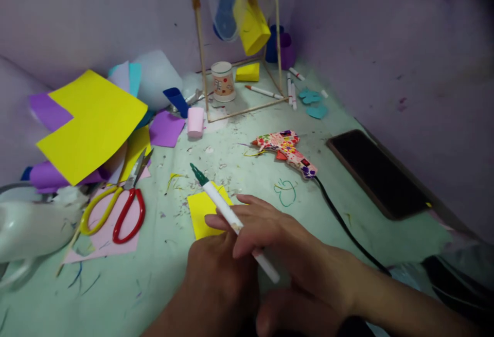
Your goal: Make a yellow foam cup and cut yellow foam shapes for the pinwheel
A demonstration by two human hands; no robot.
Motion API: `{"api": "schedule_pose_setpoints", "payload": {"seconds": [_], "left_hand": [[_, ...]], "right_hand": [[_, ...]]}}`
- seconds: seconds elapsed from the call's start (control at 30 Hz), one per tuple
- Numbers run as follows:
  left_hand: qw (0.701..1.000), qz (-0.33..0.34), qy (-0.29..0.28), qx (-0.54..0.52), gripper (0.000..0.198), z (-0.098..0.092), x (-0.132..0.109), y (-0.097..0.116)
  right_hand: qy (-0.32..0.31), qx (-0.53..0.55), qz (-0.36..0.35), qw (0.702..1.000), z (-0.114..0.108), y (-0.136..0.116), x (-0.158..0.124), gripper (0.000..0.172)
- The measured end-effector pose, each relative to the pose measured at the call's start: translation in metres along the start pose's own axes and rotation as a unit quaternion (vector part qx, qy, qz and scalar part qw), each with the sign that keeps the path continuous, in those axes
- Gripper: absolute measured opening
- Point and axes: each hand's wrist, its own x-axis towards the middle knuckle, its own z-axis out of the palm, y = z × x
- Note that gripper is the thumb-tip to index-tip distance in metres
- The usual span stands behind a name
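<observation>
A white marker with a green end (pixel 222 200) slants across the fingers of my right hand (pixel 293 239), its green end pointing up and left. The right-hand fingers are closed about its barrel. Below and to the left, my left hand (pixel 222 275) is bent under the right one; its fingers are hidden. Just beyond both hands lies a square of yellow foam sheet (pixel 200 216), partly covered by the fingers. A green curved outline (pixel 285 193) shows on the table to the right of it.
Red-and-yellow scissors (pixel 133 193) lie left beside stacked yellow sheets (pixel 92 121). A flowered glue gun (pixel 283 146) trails a black cord (pixel 339 218) towards me. A phone (pixel 378 172) lies right. Behind stand a stick frame (pixel 200 54) and a paper cup (pixel 223 82).
</observation>
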Motion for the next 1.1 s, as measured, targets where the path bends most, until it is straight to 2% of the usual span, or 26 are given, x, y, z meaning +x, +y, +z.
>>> {"api": "schedule_pose_setpoints", "payload": {"seconds": [0.07,0.17,0.23,0.3,0.37,0.43,0.53,0.57,0.6,0.67,0.73,0.8,0.87,0.97,1.1], "left_hand": [[0.999,0.037,-0.014,0.021,0.012,0.000,0.001,0.000],[0.997,0.067,-0.017,0.047,0.016,0.001,-0.002,-0.001],[0.993,0.107,0.027,0.029,0.026,0.000,-0.008,-0.002],[0.986,0.130,0.103,-0.009,0.032,-0.004,-0.016,-0.003],[0.980,0.096,0.158,-0.068,0.027,-0.009,-0.024,-0.006],[0.975,0.027,0.188,-0.119,0.019,-0.014,-0.030,-0.011],[0.952,-0.099,0.261,-0.129,0.020,-0.015,-0.031,-0.021],[0.945,-0.141,0.264,-0.135,0.020,-0.014,-0.030,-0.025],[0.942,-0.177,0.241,-0.152,0.019,-0.012,-0.029,-0.028],[0.947,-0.205,0.124,-0.213,0.017,-0.008,-0.026,-0.034],[0.950,-0.183,-0.006,-0.254,0.024,-0.003,-0.023,-0.038],[0.955,-0.149,-0.074,-0.244,0.036,0.001,-0.020,-0.040],[0.962,-0.129,-0.106,-0.214,0.043,0.003,-0.016,-0.041],[0.964,-0.122,-0.129,-0.199,0.038,0.006,-0.011,-0.043],[0.959,-0.113,-0.117,-0.232,0.036,0.009,-0.008,-0.046]], "right_hand": [[-0.046,-0.019,0.002,0.999,-0.001,0.002,0.004,0.035],[-0.051,-0.047,0.009,0.998,0.000,0.006,0.005,0.037],[-0.043,-0.055,0.008,0.998,0.001,0.007,0.004,0.038],[-0.038,-0.052,0.012,0.998,0.002,0.007,0.004,0.039],[-0.046,-0.047,0.024,0.998,0.002,0.006,0.004,0.040],[-0.058,-0.050,0.041,0.996,0.001,0.005,0.003,0.041],[-0.065,-0.040,0.066,0.995,0.000,0.004,0.002,0.039],[-0.062,-0.029,0.073,0.995,0.001,0.005,0.000,0.040],[-0.060,-0.016,0.081,0.995,0.002,0.006,-0.001,0.040],[-0.052,0.003,0.090,0.995,0.005,0.010,-0.005,0.044],[-0.040,0.006,0.088,0.995,0.009,0.014,-0.009,0.047],[-0.025,-0.006,0.085,0.996,0.012,0.018,-0.013,0.048],[-0.017,-0.023,0.086,0.996,0.013,0.020,-0.015,0.048],[-0.022,-0.038,0.074,0.996,0.013,0.020,-0.014,0.049],[-0.089,-0.054,0.061,0.993,0.009,0.014,-0.007,0.040]]}}
